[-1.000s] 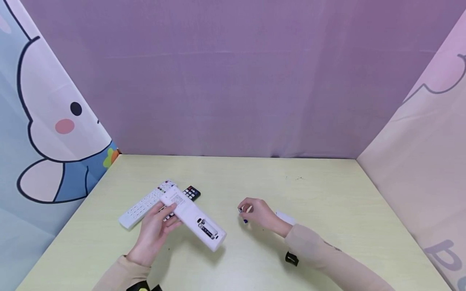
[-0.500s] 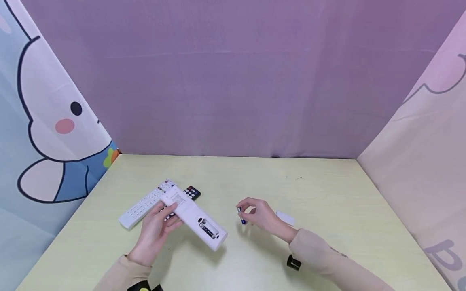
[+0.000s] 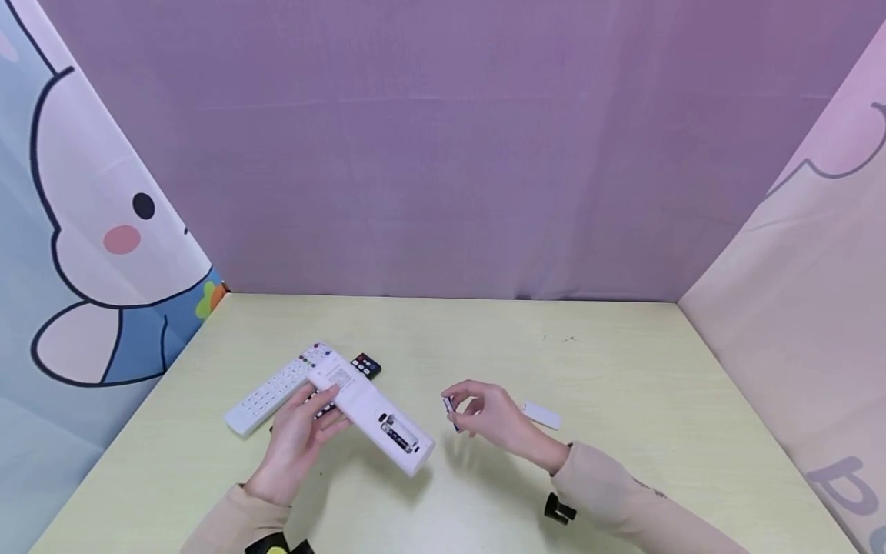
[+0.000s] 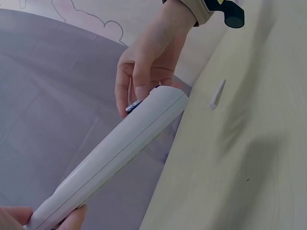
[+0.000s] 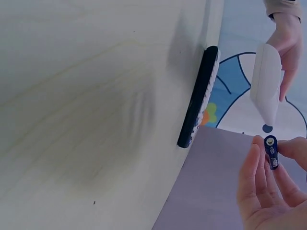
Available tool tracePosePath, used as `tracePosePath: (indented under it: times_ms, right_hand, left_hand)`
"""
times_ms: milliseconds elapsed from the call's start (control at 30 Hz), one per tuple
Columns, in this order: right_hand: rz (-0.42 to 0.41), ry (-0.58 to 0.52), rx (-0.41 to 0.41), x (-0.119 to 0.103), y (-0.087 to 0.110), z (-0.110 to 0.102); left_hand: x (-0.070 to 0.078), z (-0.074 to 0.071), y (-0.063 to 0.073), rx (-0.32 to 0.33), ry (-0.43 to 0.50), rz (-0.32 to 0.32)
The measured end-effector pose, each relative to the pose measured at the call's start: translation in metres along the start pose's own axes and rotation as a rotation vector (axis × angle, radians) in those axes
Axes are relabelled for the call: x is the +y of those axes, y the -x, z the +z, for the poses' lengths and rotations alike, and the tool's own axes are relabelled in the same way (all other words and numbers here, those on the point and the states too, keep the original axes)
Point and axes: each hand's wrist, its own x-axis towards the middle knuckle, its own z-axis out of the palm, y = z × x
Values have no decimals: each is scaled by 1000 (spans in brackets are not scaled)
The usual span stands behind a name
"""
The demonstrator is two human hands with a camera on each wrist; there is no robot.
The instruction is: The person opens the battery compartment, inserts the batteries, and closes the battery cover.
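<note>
My left hand (image 3: 294, 442) grips a white remote control (image 3: 365, 404) by one end, its back turned up and the body held above the table. Its uncovered battery compartment (image 3: 398, 434) faces up at the far end, with a dark battery (image 3: 396, 437) in one slot and a pale slot beside it. To the right, my right hand (image 3: 494, 419) pinches a small blue and silver battery (image 5: 271, 152) between thumb and fingers. In the head view, a gap separates that battery from the remote. A white battery cover (image 3: 541, 415) lies on the table behind my right wrist.
A second white remote (image 3: 270, 398) lies buttons up at the left. Beside it lies a black remote (image 3: 367, 365), partly hidden under the held one. Fabric walls (image 3: 443, 154) close off the back and sides of the pale table (image 3: 623, 369).
My right hand has shifted slightly left and nearer me with the battery, toward the held remote. More of the battery cover shows. The left hand has barely moved.
</note>
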Motion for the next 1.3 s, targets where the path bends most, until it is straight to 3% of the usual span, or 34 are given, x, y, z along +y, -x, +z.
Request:
tracePosePath:
  times_ms: [400,700,833,1067,1300]
  right_hand:
    - [-78,106,35,-15,7,5]
    - [-123,98,39,-21,12,9]
    - [-207,146,51,-21,13,11]
    - [-447,233,91,-19,12,16]
    - [-537,296,112,-20,9,21]
  left_hand:
    - [1,6,0,-11,15,-4]
    - [-1,11,-1,-5,35,-6]
    - [-2,12,-2,-5,41,-11]
    - [-4,16,-2,-8,32,-5]
    - [-7,19,-3,-9,30,-11]
